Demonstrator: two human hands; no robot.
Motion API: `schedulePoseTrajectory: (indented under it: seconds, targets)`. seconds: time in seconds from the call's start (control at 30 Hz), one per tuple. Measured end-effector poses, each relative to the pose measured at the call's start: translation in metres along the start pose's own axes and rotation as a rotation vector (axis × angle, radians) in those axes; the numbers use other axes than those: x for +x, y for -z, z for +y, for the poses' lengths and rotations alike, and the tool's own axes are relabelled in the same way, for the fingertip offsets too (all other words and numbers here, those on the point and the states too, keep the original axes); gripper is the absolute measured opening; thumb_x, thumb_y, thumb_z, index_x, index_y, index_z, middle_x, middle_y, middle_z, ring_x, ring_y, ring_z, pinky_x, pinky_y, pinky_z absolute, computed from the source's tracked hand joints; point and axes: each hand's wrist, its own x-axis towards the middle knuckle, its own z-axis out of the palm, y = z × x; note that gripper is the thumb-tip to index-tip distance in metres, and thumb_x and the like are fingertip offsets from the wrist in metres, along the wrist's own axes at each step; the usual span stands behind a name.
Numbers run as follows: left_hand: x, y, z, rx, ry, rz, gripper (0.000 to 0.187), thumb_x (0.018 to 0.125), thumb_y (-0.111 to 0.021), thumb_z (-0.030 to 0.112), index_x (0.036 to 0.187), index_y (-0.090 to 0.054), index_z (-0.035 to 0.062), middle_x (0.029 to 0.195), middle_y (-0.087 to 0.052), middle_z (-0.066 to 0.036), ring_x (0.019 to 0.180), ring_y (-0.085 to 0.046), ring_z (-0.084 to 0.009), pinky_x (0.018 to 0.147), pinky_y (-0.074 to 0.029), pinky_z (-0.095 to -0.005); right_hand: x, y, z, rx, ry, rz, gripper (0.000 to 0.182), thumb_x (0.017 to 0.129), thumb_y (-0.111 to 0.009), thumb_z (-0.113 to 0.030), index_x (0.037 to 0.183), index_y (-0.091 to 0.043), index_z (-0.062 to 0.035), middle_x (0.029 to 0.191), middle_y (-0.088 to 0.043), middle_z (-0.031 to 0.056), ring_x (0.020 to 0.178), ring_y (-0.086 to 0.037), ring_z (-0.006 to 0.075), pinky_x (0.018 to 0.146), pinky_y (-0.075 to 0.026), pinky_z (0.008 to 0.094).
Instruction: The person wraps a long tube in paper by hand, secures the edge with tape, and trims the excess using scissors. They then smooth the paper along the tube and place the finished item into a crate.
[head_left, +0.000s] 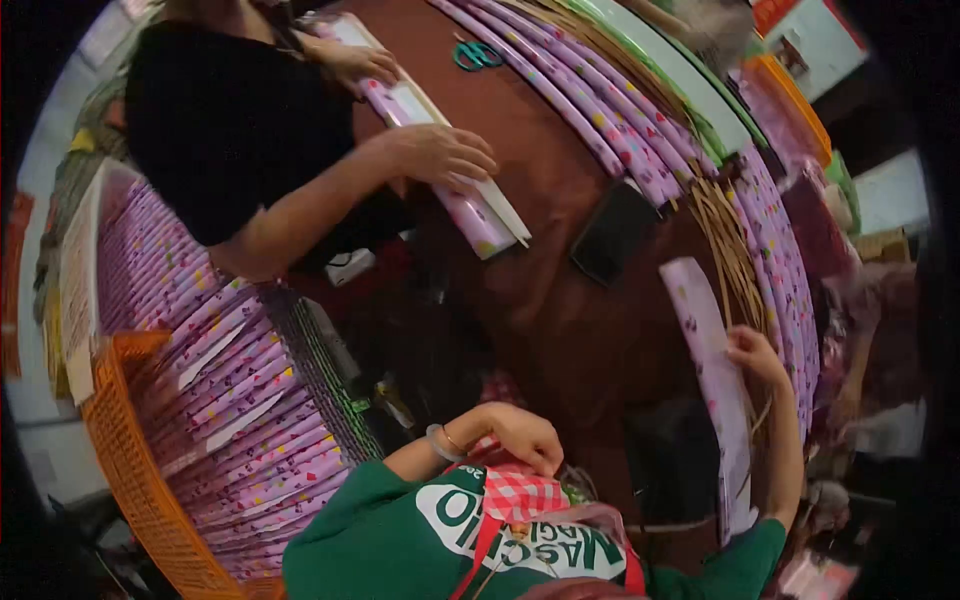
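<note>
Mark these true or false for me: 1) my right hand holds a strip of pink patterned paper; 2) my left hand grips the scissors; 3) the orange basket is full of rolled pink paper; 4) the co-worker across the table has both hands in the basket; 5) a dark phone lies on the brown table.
1) True: the right hand holds the pink patterned strip at its edge.
2) False: the left hand rests near the red checked cloth; the scissors lie far across the table.
3) True: the orange basket is packed with paper rolls.
4) False: the co-worker's hands press on a paper roll on the table.
5) True: the phone lies there.
</note>
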Motion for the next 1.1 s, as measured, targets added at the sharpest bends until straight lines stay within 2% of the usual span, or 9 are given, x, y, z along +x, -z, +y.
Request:
schedulePoseTrajectory:
  seconds: [0.07,0.13,0.23,0.4,0.5,0.63,0.77,0.9,1.1]
  targets:
    - [0.002,0.002,0.024,0.118,0.228,0.073,0.017,0.085,-0.058,0.019,0.084,-0.065,0.0038,0.071,-0.064,-0.01,0.069,-0.062,-0.0244,0.061,-0.047,-0.0339,-0.003,-0.002,-0.003,-0.036,-0.009,-0.017,0.036,0.086,-0.063,-0.017,0.117,-0.053,-0.0013,0.103,-0.057,0.0034,0.092,-0.055,0.0122,0.08,-0.045,0.028]
    - [0.002,0.001,0.04,0.424,0.163,0.338,0.011,0.079,-0.058,0.012,0.086,-0.065,0.0077,0.079,-0.062,-0.009,0.077,-0.059,-0.0271,0.067,-0.047,-0.0359,-0.002,-0.007,0.011,0.002,0.048,0.013,0.042,0.086,-0.062,-0.016,0.123,-0.05,-0.0016,0.112,-0.058,0.0059,0.101,-0.052,0.012,0.088,-0.041,0.0262]
    - [0.015,0.026,0.067,0.779,0.199,0.211,0.029,0.072,-0.06,0.012,0.101,-0.063,0.011,0.098,-0.057,-0.008,0.094,-0.053,-0.0272,0.079,-0.044,-0.036,-0.01,-0.015,-0.016,0.117,0.007,-0.03,0.043,0.086,-0.06,-0.015,0.125,-0.05,-0.0024,0.112,-0.058,0.0074,0.101,-0.053,0.0128,0.09,-0.041,0.0267]
    - [0.053,0.075,0.075,1.419,0.327,0.399,0.03,0.072,-0.056,0.01,0.101,-0.061,0.0047,0.11,-0.054,-0.011,0.111,-0.049,-0.0272,0.089,-0.04,-0.0366,-0.009,-0.016,-0.01,0.218,0.019,0.009,0.045,0.085,-0.059,-0.016,0.128,-0.049,-0.0038,0.109,-0.059,0.0045,0.096,-0.053,0.0104,0.085,-0.042,0.0255]
    - [0.086,0.114,0.053,1.55,0.041,0.527,0.029,0.074,-0.056,0.013,0.101,-0.06,0.0026,0.113,-0.054,-0.011,0.115,-0.046,-0.025,0.092,-0.039,-0.0363,-0.004,-0.015,-0.002,0.131,0.072,-0.021,0.045,0.085,-0.058,-0.014,0.128,-0.049,-0.0035,0.108,-0.058,0.001,0.092,-0.05,0.0079,0.083,-0.041,0.0239]
    - [0.137,0.157,0.033,1.663,-0.035,0.583,0.027,0.079,-0.054,0.013,0.105,-0.059,0.0049,0.119,-0.052,-0.008,0.116,-0.047,-0.0244,0.095,-0.038,-0.0357,-0.006,-0.02,-0.009,0.247,0.063,-0.009,0.046,0.083,-0.057,-0.01,0.128,-0.049,-0.0033,0.11,-0.058,0.0023,0.094,-0.05,0.0083,0.085,-0.041,0.0241]
    - [0.146,0.178,0.018,1.494,0.263,0.37,0.037,0.078,-0.062,0.019,0.113,-0.055,0.009,0.113,-0.056,-0.006,0.107,-0.051,-0.0234,0.091,-0.038,-0.0365,-0.007,-0.016,-0.006,0.244,0.061,-0.036,0.046,0.084,-0.056,-0.015,0.128,-0.049,-0.0039,0.114,-0.057,0.0042,0.098,-0.05,0.0101,0.088,-0.04,0.025]
    - [0.136,0.177,0.025,1.434,0.193,0.359,0.032,0.077,-0.062,0.02,0.107,-0.057,0.0086,0.106,-0.058,-0.004,0.101,-0.053,-0.0225,0.088,-0.039,-0.0359,-0.005,-0.009,0.002,0.192,0.134,-0.163,0.053,0.088,-0.054,-0.03,0.135,-0.043,-0.0066,0.128,-0.05,0.0084,0.113,-0.047,0.0155,0.095,-0.038,0.0303]
    - [0.122,0.163,0.026,1.474,0.189,0.38,0.025,0.075,-0.062,0.018,0.097,-0.056,0.0105,0.094,-0.057,-0.001,0.093,-0.054,-0.0175,0.081,-0.039,-0.0361,0.01,0.01,0.024,0.243,0.215,-0.228,0.044,0.093,-0.046,-0.028,0.132,-0.046,-0.0078,0.126,-0.052,0.0046,0.103,-0.054,0.0143,0.088,-0.043,0.0275]
